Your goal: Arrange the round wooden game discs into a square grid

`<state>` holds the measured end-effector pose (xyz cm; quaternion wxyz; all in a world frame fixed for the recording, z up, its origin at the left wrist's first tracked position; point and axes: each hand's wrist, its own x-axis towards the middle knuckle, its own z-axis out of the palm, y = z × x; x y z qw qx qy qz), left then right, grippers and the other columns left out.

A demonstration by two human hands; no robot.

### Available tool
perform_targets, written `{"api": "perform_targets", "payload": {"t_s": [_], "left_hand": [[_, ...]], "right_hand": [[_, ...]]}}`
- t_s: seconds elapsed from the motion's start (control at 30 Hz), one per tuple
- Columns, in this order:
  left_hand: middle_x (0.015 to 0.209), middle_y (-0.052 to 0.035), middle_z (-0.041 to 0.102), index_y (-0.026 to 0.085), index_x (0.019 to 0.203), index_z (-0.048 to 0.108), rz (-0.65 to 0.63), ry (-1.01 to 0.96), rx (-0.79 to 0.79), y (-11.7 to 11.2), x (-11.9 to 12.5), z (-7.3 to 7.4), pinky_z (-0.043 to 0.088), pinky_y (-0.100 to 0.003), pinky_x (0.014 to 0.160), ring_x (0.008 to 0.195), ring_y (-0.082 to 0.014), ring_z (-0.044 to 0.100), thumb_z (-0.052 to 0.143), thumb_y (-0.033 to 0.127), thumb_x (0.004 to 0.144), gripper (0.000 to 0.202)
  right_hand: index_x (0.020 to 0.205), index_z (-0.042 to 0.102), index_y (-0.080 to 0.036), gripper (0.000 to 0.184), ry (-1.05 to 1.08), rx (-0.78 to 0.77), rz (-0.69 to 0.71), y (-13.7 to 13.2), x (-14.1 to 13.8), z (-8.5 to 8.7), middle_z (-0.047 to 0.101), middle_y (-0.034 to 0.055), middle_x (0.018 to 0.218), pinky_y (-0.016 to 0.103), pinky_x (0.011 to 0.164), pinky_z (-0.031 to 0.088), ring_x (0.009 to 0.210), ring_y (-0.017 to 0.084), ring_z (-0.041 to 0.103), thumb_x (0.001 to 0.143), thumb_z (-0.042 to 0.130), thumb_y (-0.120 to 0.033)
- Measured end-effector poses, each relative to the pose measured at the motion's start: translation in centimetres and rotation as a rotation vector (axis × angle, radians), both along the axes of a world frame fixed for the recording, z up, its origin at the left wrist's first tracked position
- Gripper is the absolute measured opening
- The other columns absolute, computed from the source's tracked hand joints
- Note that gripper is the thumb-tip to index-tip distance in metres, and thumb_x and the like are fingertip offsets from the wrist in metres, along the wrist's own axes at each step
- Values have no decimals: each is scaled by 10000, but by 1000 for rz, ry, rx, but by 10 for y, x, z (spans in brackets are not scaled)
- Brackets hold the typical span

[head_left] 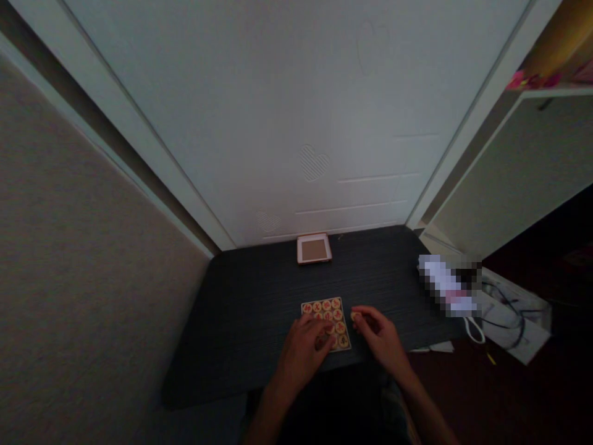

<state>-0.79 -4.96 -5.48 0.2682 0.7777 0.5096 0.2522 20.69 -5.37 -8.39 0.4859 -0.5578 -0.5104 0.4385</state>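
Note:
A square board of round wooden Chinese chess pieces [336, 303] with red characters lies near the front edge of the dark table. The pieces sit in rows, and my left hand covers those on the left side. My left hand [303, 346] rests over the board with curved fingers, its thumb and index finger apart near the pieces. Just right of the board, my right hand [380, 337] pinches a single Chinese chess piece [354, 315] between thumb and fingers.
A shallow box [314, 250] with a pale rim stands at the table's back edge, against a white panel [315, 123]. The dark table [231, 321] has a beige wall on its left. To the right are a blurred white object [445, 287] and a clear container with cables [514, 315].

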Motion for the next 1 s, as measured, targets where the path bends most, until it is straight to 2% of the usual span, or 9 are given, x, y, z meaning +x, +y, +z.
{"api": "perform_targets", "payload": {"t_s": [0.67, 0.87, 1.0], "left_hand": [[1078, -36, 698, 293, 1090, 705, -19, 27, -18, 1, 0, 3, 469, -410, 922, 1021, -261, 618, 700, 212, 842, 261], [1104, -40, 706, 294, 1111, 702, -44, 38, -12, 1, 0, 4, 446, -414, 946, 1070, -265, 603, 675, 241, 880, 239], [1113, -34, 710, 290, 1122, 696, -34, 55, -6, 0, 0, 5, 437, -414, 943, 1075, -263, 600, 682, 251, 882, 244]], "right_hand": [[1097, 706, -216, 406, 18, -35, 79, 0, -1, -12, 744, 70, 893, 347, 752, 583, 815, 237, 709, 884, 628, -553], [1082, 703, -230, 304, -112, 27, 92, -2, -8, -15, 698, 57, 939, 320, 704, 577, 756, 204, 686, 867, 675, -443], [1066, 702, -229, 266, -232, 96, 53, 0, -15, -15, 660, 42, 915, 298, 660, 564, 705, 181, 655, 859, 686, -396]]}}
